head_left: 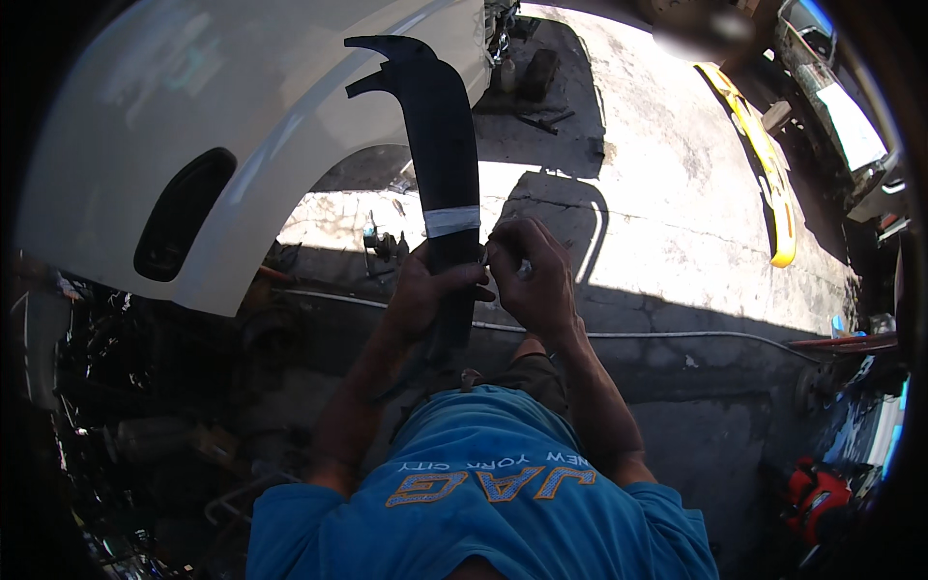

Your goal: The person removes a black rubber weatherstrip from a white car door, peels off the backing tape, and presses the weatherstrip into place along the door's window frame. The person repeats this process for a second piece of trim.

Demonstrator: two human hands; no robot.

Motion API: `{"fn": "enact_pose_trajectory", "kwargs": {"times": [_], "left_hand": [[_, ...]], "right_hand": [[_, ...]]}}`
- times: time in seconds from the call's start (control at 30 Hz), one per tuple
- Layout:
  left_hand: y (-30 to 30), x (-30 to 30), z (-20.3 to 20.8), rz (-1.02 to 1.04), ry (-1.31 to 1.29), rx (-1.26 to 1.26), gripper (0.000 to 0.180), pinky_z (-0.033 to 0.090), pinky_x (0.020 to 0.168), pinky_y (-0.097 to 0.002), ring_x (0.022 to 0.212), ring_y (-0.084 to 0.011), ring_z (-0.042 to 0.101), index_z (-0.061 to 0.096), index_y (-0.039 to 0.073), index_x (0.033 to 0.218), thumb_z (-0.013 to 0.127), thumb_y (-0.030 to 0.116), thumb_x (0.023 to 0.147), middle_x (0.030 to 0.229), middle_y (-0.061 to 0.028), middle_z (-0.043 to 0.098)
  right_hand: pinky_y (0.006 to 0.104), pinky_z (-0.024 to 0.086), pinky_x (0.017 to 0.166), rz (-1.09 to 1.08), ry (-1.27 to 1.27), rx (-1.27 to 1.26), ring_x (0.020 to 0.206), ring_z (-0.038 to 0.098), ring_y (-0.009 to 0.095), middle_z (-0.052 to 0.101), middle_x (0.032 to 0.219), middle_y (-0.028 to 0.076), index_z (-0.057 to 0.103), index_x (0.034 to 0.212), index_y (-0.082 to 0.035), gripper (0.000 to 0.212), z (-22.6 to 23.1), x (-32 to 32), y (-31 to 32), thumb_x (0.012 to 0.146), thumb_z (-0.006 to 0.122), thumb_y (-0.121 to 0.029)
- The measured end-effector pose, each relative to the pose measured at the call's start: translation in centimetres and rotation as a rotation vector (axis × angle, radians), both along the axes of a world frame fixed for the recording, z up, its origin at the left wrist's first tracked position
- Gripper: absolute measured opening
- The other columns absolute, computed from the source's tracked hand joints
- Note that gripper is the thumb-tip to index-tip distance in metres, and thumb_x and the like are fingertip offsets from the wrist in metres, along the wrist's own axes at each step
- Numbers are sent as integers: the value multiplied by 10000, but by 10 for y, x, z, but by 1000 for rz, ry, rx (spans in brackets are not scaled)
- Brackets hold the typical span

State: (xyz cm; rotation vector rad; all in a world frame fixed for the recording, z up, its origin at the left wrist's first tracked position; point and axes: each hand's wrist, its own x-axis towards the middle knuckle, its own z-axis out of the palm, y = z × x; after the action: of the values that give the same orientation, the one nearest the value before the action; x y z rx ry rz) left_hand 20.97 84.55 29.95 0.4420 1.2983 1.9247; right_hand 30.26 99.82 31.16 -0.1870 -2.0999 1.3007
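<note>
A long, curved black trim piece (447, 145), hooked and forked at its far end, stands out in front of me. My left hand (423, 292) is closed round its lower part, with the thumb across the front. Just above that thumb, a whitish band of tape (451, 221) crosses the trim. Close to the trim's right edge, my right hand (534, 275) has its fingers pinched together. A small pale bit shows at those fingertips, too small to name. The trim's lower end runs into shadow below my left hand.
A cream car body panel (319, 72) with a dark oval vent (184, 215) fills the upper left. A pale hose (677, 334) crosses the floor. A yellow bumper-like strip (759, 155) lies at the right. Something red (817, 503) sits at the lower right.
</note>
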Motion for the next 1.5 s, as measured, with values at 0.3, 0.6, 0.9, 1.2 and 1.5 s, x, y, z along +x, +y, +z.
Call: {"fn": "enact_pose_trajectory", "kwargs": {"times": [0.3, 0.6, 0.9, 1.2, 1.5], "left_hand": [[-5, -3, -14, 57, -2, -119, 270, 639, 762, -369, 855, -205, 720, 642, -15, 1128, 747, 56, 890, 969, -92, 700], [-10, -4, -8, -30, -17, -146, 338, 609, 738, -328, 821, -195, 709, 609, -19, 1174, 751, 66, 879, 955, -96, 701], [-6, -2, -21, -127, 168, -101, 525, 573, 757, -298, 919, -131, 647, 502, 20, 1320, 718, 0, 842, 1073, -64, 627], [-7, -5, -32, -165, 243, -120, 472, 546, 727, -284, 889, -98, 626, 503, 26, 1331, 706, 50, 906, 1020, -36, 639], [-9, 4, -27, -401, 262, -290, 582, 548, 688, -317, 836, -133, 633, 491, 12, 1344, 730, 385, 966, 944, -59, 648]], "right_hand": [[406, 543, 644, 34, -89, 83, 762, 698, 296, 651, 918, 152, 620, 963, -17, 88, -24, 12, -11, 906, 684, -38], [336, 523, 682, -51, -230, 40, 740, 659, 203, 659, 931, 117, 662, 1044, -10, 136, -54, 39, 15, 910, 684, -7], [312, 541, 660, 66, -28, 218, 754, 670, 160, 674, 1077, 114, 707, 1102, -14, 236, 11, -1, -4, 872, 764, -6], [389, 594, 706, 113, -84, 182, 878, 736, 313, 674, 1078, 151, 699, 1083, -21, 204, 18, -7, -6, 891, 746, -76], [360, 559, 693, 314, -427, 389, 786, 716, 269, 705, 958, 145, 695, 1056, 2, 173, 18, -3, 24, 928, 716, -112]]}}
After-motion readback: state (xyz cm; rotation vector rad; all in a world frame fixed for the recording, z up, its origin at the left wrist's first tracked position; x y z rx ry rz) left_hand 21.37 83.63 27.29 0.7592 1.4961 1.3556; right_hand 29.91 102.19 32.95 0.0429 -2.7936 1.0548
